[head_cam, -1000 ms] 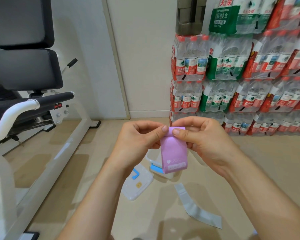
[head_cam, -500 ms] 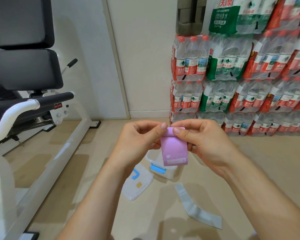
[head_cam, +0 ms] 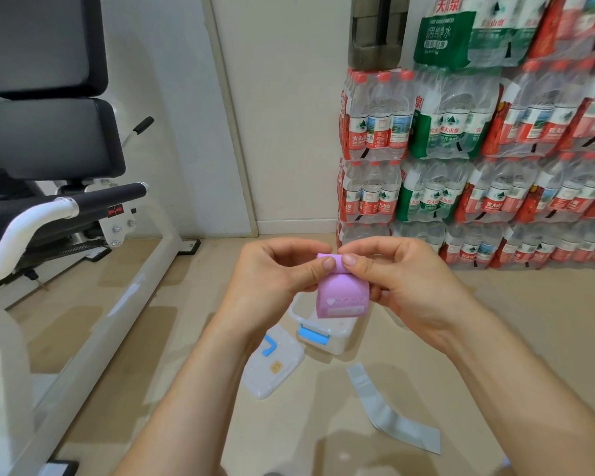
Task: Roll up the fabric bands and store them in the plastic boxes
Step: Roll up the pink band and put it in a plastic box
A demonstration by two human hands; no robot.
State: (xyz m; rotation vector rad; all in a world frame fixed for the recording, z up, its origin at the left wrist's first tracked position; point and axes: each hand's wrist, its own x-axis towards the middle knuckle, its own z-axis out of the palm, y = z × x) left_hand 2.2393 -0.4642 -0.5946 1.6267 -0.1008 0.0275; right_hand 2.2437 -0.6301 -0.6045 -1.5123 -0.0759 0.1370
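A pink fabric band point(head_cam: 341, 297) is held in the air in front of me, its top rolled into a small coil and a short tail with white print hanging down. My left hand point(head_cam: 275, 280) pinches the coil's left end and my right hand point(head_cam: 402, 283) pinches its right end, thumbs on top. Below the band, on the floor, stands an open clear plastic box point(head_cam: 327, 333) with a blue latch. Its lid point(head_cam: 273, 367) lies flat to the left of it. A grey fabric band point(head_cam: 389, 412) lies unrolled on the floor to the right.
A white-framed exercise machine point(head_cam: 93, 304) with black pads fills the left side. Shrink-wrapped packs of water bottles point(head_cam: 478, 166) are stacked against the wall at the right. Beige floor surrounds the box.
The hanging tail of the pink band has grown shorter as the coil at the top took up more fabric. Both hands stayed in about the same place.
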